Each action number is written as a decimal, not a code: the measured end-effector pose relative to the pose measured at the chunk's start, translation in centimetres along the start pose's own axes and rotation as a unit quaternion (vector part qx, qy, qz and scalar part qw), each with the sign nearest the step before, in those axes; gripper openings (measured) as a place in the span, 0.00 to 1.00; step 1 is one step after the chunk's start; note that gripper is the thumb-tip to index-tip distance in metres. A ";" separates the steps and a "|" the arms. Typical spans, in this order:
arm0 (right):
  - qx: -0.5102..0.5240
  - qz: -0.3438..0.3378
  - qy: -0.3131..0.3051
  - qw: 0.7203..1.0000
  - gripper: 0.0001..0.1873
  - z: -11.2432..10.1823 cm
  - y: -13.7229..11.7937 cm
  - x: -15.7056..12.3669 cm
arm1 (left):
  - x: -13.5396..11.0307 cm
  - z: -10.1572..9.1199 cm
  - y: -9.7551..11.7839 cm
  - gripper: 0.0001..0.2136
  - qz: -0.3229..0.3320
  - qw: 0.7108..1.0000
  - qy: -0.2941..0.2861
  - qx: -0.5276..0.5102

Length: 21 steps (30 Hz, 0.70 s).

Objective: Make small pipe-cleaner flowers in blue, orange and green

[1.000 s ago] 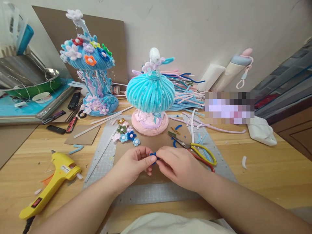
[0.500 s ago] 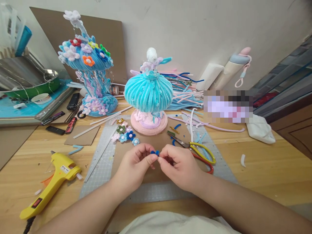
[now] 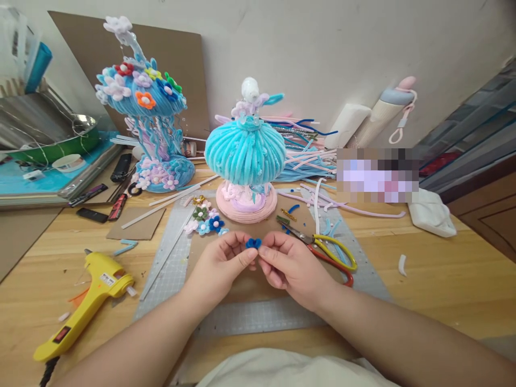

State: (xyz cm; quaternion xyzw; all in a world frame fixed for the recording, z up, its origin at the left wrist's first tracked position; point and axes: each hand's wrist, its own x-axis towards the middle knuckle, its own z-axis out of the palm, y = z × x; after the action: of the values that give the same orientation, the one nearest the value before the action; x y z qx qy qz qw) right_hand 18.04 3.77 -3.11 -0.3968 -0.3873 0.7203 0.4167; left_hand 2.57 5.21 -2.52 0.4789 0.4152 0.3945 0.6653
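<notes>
A small dark blue pipe-cleaner flower (image 3: pixel 253 244) is pinched between my two hands, above a brown cardboard sheet. My left hand (image 3: pixel 226 260) holds its left side between thumb and forefinger. On its right side, my right hand (image 3: pixel 292 266) grips it the same way, with the other fingers curled. Just beyond my left hand lie several finished pipe-cleaner flowers (image 3: pixel 205 219) in pink, green, blue and light blue. Behind my hands stands a turquoise pipe-cleaner lamp (image 3: pixel 245 153) with a pink round base. Scissors (image 3: pixel 318 244) with yellow and red handles rest beside my right hand.
A yellow glue gun (image 3: pixel 86 301) lies at the left. A second, flower-covered blue lamp (image 3: pixel 143 102) stands at the back left. Pipe cleaners (image 3: pixel 310 161) are heaped behind the turquoise lamp. A grey cutting mat (image 3: pixel 266 317) lies under the cardboard. A white case (image 3: pixel 431 214) sits at the right.
Both hands have lifted slightly and turned, so more of the blue flower shows between the fingertips. The things on the table stay where they were.
</notes>
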 end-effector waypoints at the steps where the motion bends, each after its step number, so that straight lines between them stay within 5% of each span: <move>1: -0.037 -0.012 -0.002 0.999 0.13 -0.2 0.1 0.0 | 0.0 -0.1 0.0 0.09 -0.013 1.000 -0.009 -0.021; 5: -0.229 -0.139 0.002 0.963 0.09 -1.0 -0.5 -0.3 | -0.2 -0.4 0.2 0.09 -0.089 0.992 -0.047 -0.075; 11: -0.484 -0.307 -0.045 0.818 0.06 -1.4 -1.6 -0.6 | -0.3 -0.2 0.6 0.11 -0.142 0.982 -0.036 -0.117; 21: -0.599 -0.279 -0.055 0.748 0.06 -1.5 -1.3 -0.5 | 0.2 -0.5 -0.4 0.13 -0.147 0.988 0.030 -0.031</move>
State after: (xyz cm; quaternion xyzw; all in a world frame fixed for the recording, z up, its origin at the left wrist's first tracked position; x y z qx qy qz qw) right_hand 19.90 4.16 -2.40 -0.3991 -0.8550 0.2122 0.2542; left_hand 2.23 5.41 -2.99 0.3801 0.4882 0.3191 0.7179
